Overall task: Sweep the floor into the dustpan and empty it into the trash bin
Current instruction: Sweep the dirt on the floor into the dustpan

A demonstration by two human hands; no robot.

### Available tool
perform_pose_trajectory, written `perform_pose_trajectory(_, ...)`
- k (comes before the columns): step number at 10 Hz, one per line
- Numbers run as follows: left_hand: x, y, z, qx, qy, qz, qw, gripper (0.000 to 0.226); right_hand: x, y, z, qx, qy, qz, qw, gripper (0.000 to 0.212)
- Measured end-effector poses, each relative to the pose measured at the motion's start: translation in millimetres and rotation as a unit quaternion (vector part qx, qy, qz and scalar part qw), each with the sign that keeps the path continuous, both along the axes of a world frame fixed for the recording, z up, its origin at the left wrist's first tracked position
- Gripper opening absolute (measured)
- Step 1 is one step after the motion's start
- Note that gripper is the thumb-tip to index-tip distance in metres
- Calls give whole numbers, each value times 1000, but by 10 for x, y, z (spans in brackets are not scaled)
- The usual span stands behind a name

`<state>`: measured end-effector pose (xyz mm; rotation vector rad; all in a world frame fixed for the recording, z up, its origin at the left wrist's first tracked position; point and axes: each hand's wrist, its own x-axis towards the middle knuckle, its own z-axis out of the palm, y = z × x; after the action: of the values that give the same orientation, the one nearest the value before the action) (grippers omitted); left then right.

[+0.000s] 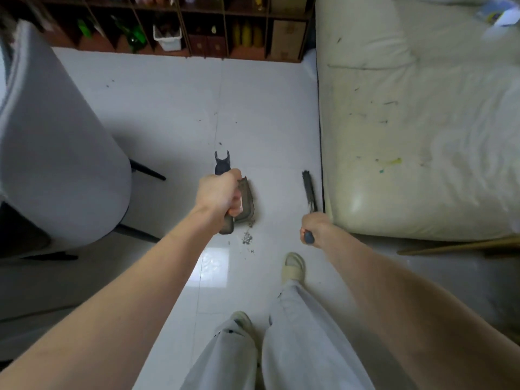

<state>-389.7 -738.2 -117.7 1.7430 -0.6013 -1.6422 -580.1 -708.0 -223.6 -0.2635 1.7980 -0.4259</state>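
Gripping the upright handle of the dustpan (245, 200) in a closed fist, the left hand (221, 192) holds the pan with its mouth low at the white tiled floor (157, 108), just beyond a small heap of grey dust (247, 238). The right hand (313, 228) is curled round the dark handle of the broom (309, 191), whose bristle head sits close beside the edge of the cream sofa (416, 136), apart from the pan. A pale chair (56, 142) stands at the left, a shelf unit (197, 23) at the far wall.
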Motion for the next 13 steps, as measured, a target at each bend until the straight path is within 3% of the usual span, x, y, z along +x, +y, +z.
perform_pose_trajectory(1,-22,-128,-69,7,-11,18,1000,37,-258,-298,-131,6,31,47,998,35)
perform_pose_trajectory(3,-322,-704,-161,26,-36,59,997,36,-231,-605,-251,74,-10,165,983,33)
perform_pose_trajectory(5,-438,-1182,-110,36,-43,106,993,35,-277,-1051,-70,52,-33,159,985,31)
perform_pose_trajectory(6,-450,-1390,-74,27,-46,119,991,37,-421,-1374,-3,41,-18,190,981,56)
perform_pose_trajectory(7,-458,-1586,-106,23,-37,137,990,40,-552,-1776,25,49,-1,199,979,61)
perform_pose_trajectory(8,-449,-1734,-180,29,-43,133,990,39,-598,-2141,-13,46,119,285,950,40)
perform_pose_trajectory(9,-416,-1805,-275,32,-44,135,989,38,-667,-2498,-283,48,138,326,934,20)
perform_pose_trajectory(11,-306,-1897,-470,48,-38,157,986,37,-516,-2609,-475,50,61,295,952,33)
perform_pose_trajectory(13,-251,-1696,-403,42,-16,177,983,35,-411,-2441,-280,65,53,370,925,51)
